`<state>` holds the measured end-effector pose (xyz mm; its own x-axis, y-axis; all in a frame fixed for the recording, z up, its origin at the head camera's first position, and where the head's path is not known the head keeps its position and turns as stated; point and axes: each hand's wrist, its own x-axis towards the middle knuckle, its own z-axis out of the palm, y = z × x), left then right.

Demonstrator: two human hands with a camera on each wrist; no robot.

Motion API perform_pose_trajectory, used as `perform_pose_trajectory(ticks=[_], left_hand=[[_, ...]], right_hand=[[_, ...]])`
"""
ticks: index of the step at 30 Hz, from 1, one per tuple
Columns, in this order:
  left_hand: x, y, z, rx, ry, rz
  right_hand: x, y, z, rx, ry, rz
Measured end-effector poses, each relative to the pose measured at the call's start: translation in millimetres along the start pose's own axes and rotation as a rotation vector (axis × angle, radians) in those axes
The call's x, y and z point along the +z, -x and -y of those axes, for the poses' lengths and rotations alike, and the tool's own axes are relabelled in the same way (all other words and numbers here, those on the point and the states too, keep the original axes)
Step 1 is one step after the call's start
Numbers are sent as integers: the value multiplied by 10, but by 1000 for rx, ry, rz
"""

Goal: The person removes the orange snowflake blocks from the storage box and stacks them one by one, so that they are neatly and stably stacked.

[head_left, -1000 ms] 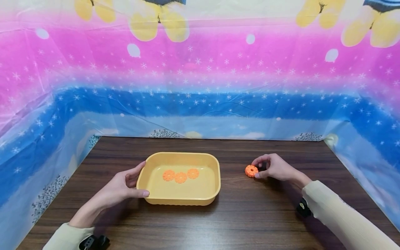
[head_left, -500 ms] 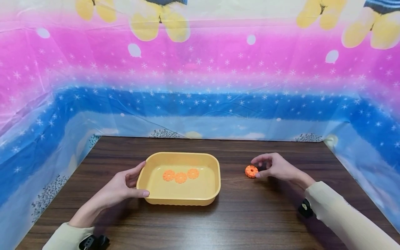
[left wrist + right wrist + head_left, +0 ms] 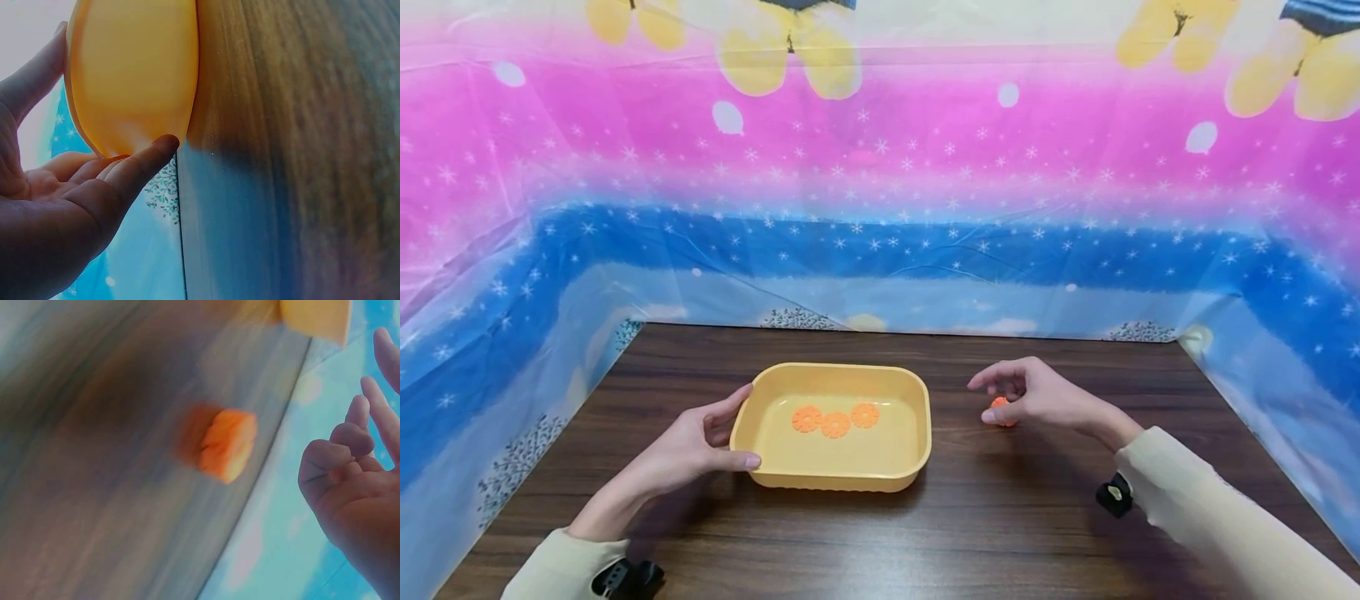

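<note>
A yellow rectangular tray [image 3: 850, 457] stands left of centre on the table. Thumb and fingers of my left hand [image 3: 688, 448] hold its left end, also seen close up on the tray wall [image 3: 137, 75] in the left wrist view. Inside lie three flat orange notched discs [image 3: 835, 425], side by side. To the tray's right, my right hand [image 3: 1048, 396] hovers over a small stack of orange notched discs [image 3: 229, 447], which the thumb partly covers in the head view. Its fingers are spread apart from the stack, holding nothing, as the right wrist view shows.
The dark wood-grain table [image 3: 880, 550] carries the tray and the stack. A printed pink and blue cloth [image 3: 880, 175] hangs along the table's back and sides.
My right hand has let go of the orange stack and shifted left and slightly up over it; the stack stays put. The left hand and tray have not visibly moved.
</note>
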<state>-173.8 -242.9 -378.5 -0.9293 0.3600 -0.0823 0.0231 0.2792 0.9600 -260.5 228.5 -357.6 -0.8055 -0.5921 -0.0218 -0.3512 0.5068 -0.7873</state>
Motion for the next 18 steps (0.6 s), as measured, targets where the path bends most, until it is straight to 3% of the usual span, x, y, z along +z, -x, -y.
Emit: perform_pose_trajectory(ticks=[9, 18], left_hand=[[-1, -12, 12, 14, 5, -1], [-7, -16, 18, 22, 10, 4]], right_hand=[[187, -252, 396, -108, 33, 46], [432, -522, 634, -189, 18, 107]])
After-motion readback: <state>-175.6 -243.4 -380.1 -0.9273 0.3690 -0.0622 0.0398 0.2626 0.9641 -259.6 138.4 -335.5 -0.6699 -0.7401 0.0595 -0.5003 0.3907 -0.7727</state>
